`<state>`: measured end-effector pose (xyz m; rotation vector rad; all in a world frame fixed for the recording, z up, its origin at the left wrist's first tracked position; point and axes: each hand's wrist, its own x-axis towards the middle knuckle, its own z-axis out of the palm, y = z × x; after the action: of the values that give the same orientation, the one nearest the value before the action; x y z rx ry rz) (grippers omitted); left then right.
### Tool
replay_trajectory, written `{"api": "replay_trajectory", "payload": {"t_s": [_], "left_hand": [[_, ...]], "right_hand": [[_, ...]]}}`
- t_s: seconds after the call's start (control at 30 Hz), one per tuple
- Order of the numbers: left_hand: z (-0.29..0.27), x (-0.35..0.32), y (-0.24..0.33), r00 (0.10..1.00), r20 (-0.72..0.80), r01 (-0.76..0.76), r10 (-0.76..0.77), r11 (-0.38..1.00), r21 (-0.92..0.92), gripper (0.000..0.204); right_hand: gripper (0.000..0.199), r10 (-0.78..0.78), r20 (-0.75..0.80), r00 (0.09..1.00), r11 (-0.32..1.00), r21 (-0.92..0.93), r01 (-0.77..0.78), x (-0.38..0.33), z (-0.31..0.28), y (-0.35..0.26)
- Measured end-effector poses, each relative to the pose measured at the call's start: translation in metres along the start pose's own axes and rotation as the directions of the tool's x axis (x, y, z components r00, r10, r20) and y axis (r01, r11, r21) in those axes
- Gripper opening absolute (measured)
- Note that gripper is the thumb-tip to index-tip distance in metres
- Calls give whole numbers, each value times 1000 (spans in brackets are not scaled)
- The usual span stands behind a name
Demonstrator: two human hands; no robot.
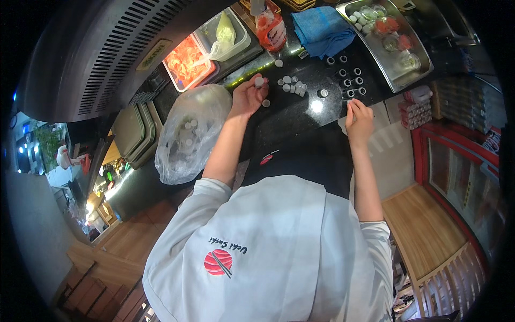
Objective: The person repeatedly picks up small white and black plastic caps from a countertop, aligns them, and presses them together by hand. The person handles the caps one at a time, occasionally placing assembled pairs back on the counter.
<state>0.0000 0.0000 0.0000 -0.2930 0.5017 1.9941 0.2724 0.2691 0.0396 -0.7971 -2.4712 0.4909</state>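
Observation:
My left hand (248, 97) is above the black counter (289, 118), its thumb and fingers closed round a small white round cup or lid (259, 81). A clear plastic bag (185, 147) with a few small white pieces in it lies beside my left forearm. My right hand (359, 124) is pinched at the near edge of several small dark-topped cups with pale rims (347, 82); what its fingertips hold is too small to make out. Between my hands lies a loose cluster of small white cups or lids (292, 86). A single pale-rimmed cup (322, 93) stands apart from it.
A metal tray (394, 80) of lidded tubs sits at the far right. Beside it lies a folded blue cloth (322, 32). A red-filled bag (271, 32), a tub of orange-red food (188, 61) and a tub with a piping bag (236, 51) stand at the back left.

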Motion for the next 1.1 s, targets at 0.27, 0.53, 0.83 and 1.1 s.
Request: {"api": "replay_trajectory", "payload": {"t_s": [0.27, 0.53, 0.83, 1.1], "left_hand": [[19, -11, -33, 964, -253, -84, 87, 996, 20, 26], [22, -7, -41, 905, -340, -143, 254, 937, 320, 28], [-5, -11, -23, 875, -425, -149, 231, 965, 218, 25], [48, -44, -40, 912, -357, -64, 204, 929, 366, 36]], "right_hand": [[13, -113, 13, 994, 992, -49, 114, 0, -11, 3], [15, -126, 54, 991, 991, -41, 129, 2, -7, 4], [17, -39, -21, 999, 998, 55, 40, 7, -24, -25], [16, -188, 181, 965, 887, 454, 88, 23, -28, -97]]}}
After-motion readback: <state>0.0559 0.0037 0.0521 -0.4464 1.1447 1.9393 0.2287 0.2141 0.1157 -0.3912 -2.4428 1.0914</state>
